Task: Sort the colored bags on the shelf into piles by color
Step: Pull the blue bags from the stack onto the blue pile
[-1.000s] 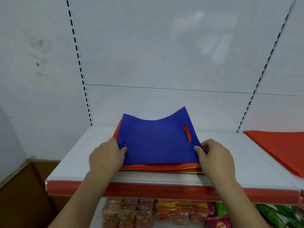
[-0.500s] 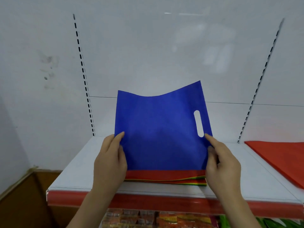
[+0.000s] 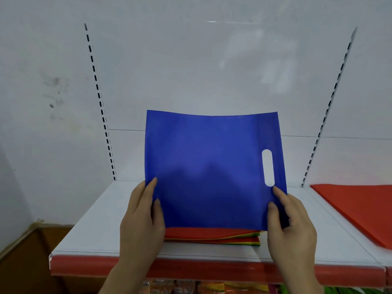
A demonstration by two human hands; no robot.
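Blue bag [image 3: 212,166] upright above stack [image 3: 212,237]; L hand [image 3: 141,215] & R hand [image 3: 291,217] pinch bottom corners. Red pile [image 3: 356,209] lies R of stack, nearer R hand.

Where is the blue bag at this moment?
In the head view, the blue bag is at centre, held upright by the left hand and right hand above the mixed stack.

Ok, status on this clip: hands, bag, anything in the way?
Left hand and right hand both grip flat blue fabric bag, held upright above mixed-colour stack. Nothing in the way.
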